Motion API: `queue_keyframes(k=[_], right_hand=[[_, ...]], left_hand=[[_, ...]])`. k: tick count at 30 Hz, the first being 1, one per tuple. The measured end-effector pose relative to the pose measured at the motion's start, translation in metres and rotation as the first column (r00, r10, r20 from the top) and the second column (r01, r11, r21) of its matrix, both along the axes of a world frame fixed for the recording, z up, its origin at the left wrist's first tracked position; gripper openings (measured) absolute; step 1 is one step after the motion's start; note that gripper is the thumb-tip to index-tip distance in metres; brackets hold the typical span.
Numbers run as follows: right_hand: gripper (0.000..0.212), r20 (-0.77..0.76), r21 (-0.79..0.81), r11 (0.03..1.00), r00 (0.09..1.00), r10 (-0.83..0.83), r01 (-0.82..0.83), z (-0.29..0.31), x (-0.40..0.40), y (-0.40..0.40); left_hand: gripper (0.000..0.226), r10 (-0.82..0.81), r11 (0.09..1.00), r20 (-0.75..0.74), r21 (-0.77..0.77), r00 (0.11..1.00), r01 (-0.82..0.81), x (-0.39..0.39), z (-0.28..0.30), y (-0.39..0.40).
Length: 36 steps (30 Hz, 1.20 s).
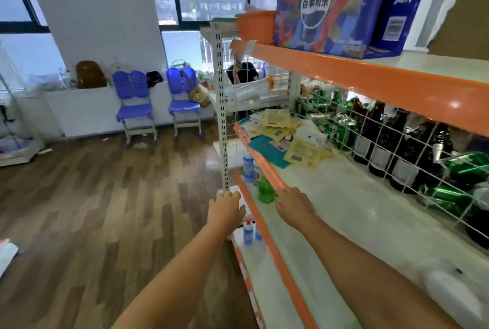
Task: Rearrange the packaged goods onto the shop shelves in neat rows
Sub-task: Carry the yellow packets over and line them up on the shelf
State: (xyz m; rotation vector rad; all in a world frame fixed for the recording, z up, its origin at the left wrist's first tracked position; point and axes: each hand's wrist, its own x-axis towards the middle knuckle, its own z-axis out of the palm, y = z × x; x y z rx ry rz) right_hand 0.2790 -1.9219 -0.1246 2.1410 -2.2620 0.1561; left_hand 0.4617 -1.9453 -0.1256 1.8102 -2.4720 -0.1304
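A loose pile of flat yellow, white and teal packets lies at the far end of the white middle shelf. My right hand hovers over that shelf's orange front edge, knuckles up, fingers bent down, nothing visible in it. My left hand reaches lower, beside the perforated upright post, above the lower shelf. Its fingers curl away from me over something white, and I cannot tell whether it holds it.
A green bottle and blue-white bottles stand on the lower shelf. Brown and green bottles fill the space behind the wire mesh. A Pepsi box and orange basin sit on top. Two blue chairs stand by the wall; a person is behind the rack.
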Motion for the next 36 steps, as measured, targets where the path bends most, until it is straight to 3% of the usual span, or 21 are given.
queue_keyframes(k=[8, 16, 29, 36], right_hand=[[0.033, -0.024, -0.023, 0.994, 0.994, -0.104, 0.104, 0.015, 0.001, -0.118], [0.033, 0.177, -0.123, 0.965, 0.962, -0.207, 0.23, 0.03, -0.025, -0.206], [0.027, 0.122, -0.222, 0.895, 0.922, -0.368, 0.387, 0.038, -0.085, -0.327], [0.033, 0.21, -0.098, 0.854, 0.849, -0.484, 0.511, 0.047, -0.117, -0.379]], left_hand=[[0.038, -0.094, 0.994, -0.021, -0.049, 0.995, 0.093, 0.015, 0.014, -0.125], [0.035, -0.194, 0.98, 0.039, -0.031, 0.98, 0.195, 0.014, -0.007, -0.215], [0.043, -0.268, 0.961, 0.075, -0.05, 0.96, 0.272, -0.043, 0.005, -0.367], [0.033, -0.328, 0.94, -0.06, -0.116, 0.943, 0.319, -0.093, 0.016, -0.421]])
